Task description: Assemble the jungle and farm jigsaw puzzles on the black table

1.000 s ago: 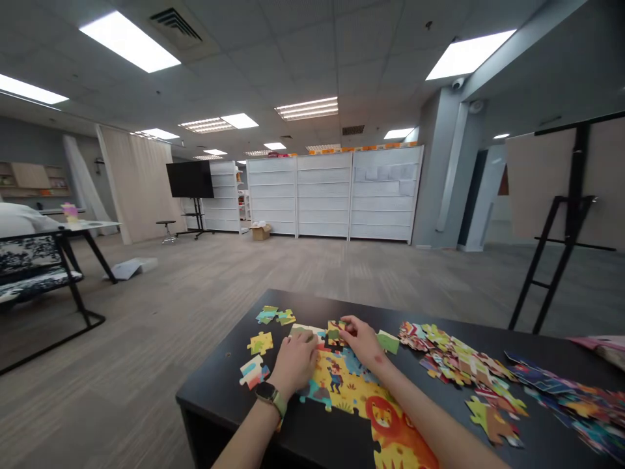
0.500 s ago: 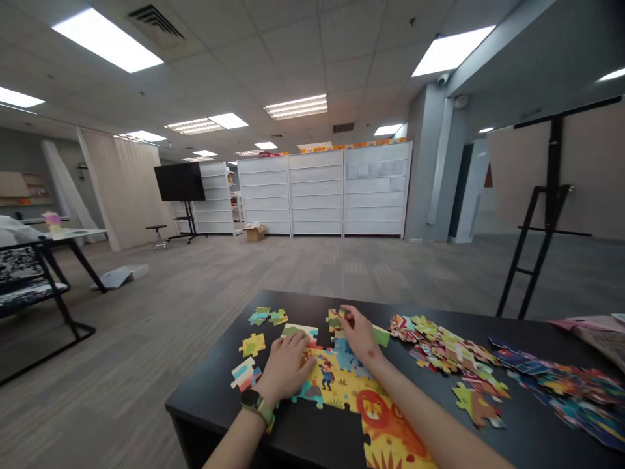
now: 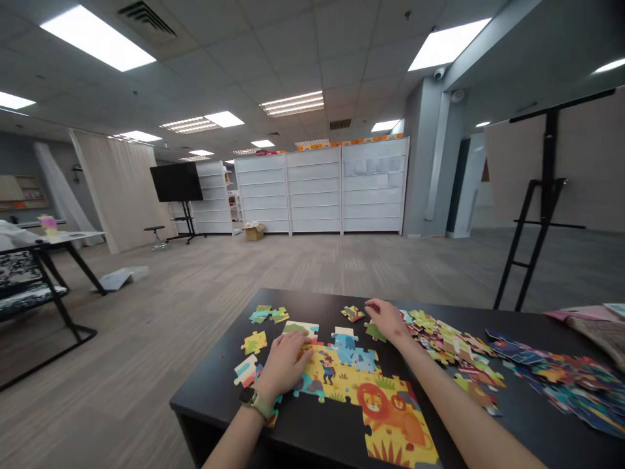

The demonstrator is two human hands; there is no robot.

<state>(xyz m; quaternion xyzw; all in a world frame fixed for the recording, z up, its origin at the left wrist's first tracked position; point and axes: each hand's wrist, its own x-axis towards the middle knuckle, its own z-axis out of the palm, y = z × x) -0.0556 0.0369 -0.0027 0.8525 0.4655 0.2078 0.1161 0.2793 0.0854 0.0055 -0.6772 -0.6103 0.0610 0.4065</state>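
Jigsaw on a black table [image 3: 336, 436]. The joined puzzle [image 3: 344, 378], one sheet, lies flat near the middle, its lion picture toward the near right. The pieces look like card: probably light, stiff and smooth, apt to slide, with tabs that could bend or fray. A loose piece is best taken by opposite edges between thumb and finger; the sheet is better pressed flat, as lifting might part its seams.

The left hand [image 3: 286, 361] lies palm down, fingers loosely spread, over the sheet's left side and a pale strip [image 3: 305, 327]. The right hand [image 3: 388, 320] is bent and narrow at the fingertips, just beside a patterned piece [image 3: 352, 314]; whether it pinches anything cannot be told.

Count: two hands; one watch [image 3: 257, 400], on the left wrist; one patterned piece; one green piece [image 3: 375, 331], partly beneath the right hand. At the left: two green-and-blue pieces [image 3: 260, 314], one yellow piece [image 3: 254, 342] and one white-and-red patch [image 3: 247, 369], possibly several pieces. At the right: two heaps, one mostly red and green [image 3: 454, 345], one dark blue [image 3: 561, 374], too overlapped to count.
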